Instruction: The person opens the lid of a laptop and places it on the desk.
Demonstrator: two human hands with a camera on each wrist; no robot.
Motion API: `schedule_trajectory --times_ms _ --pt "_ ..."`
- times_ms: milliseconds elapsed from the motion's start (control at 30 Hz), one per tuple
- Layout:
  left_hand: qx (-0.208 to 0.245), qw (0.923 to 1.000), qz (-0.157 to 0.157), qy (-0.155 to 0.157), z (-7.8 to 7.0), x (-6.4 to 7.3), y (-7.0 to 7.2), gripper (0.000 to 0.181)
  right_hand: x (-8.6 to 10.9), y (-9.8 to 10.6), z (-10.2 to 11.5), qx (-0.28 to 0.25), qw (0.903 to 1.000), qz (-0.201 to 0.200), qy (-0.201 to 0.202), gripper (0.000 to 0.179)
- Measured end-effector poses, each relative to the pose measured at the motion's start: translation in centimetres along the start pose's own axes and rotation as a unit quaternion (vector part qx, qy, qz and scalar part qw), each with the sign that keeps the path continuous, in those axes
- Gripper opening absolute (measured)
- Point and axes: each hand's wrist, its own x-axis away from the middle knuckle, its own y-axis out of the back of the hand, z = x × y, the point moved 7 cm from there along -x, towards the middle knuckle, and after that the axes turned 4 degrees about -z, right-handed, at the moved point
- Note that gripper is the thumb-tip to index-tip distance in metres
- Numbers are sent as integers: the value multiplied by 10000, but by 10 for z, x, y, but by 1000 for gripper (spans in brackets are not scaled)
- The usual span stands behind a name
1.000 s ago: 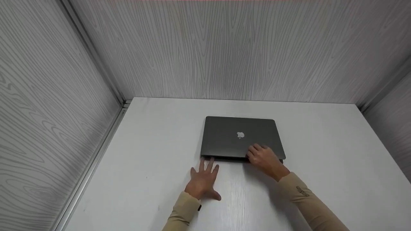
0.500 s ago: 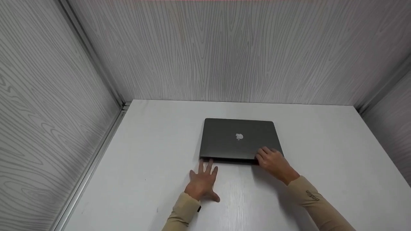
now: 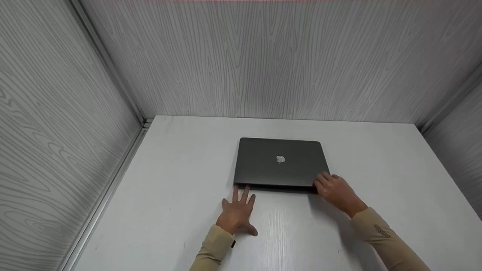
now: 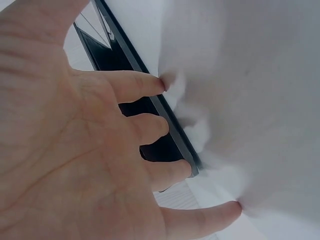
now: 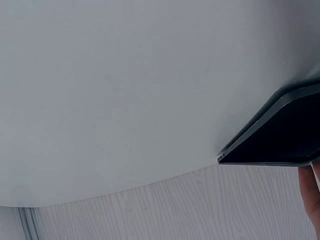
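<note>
A dark grey laptop [image 3: 280,150] with a pale apple logo lies on the white table, its front facing me. Its lid stands slightly raised, and the right wrist view shows a wedge-shaped gap between the lid and the base [image 5: 255,129]. My right hand [image 3: 336,191] grips the lid's front edge near the right corner with curled fingers; the thumb is hidden. With fingers spread, my left hand [image 3: 236,214] rests before the laptop's front left corner. In the left wrist view its fingertips [image 4: 155,82] touch the base's front edge.
The white table [image 3: 180,169] extends around the laptop on all sides. A grey wood-grain panel [image 3: 263,60] rises behind it, with further panels at left and right. A metal rail [image 3: 109,199] runs along the left edge.
My right hand has slid rightward along the lid's front edge, from nearer the middle to the right corner. The left hand stays put, and the lid's angle looks about the same.
</note>
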Motion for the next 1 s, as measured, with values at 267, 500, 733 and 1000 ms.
schedule_trajectory --times_ms 267,500,733,1000 --pt "113 9999 50 35 2 0 -1 111 16 8 -11 -220 9992 -224 -256 57" --pt "212 9998 2 -17 2 1 -2 111 22 10 -15 -480 9984 -213 -197 3" --pt "169 9999 11 28 5 0 -2 111 20 10 -16 -376 9987 -249 -250 28" --pt "185 9998 7 -5 1 -1 -3 111 24 16 -18 -41 9977 -528 -422 52"
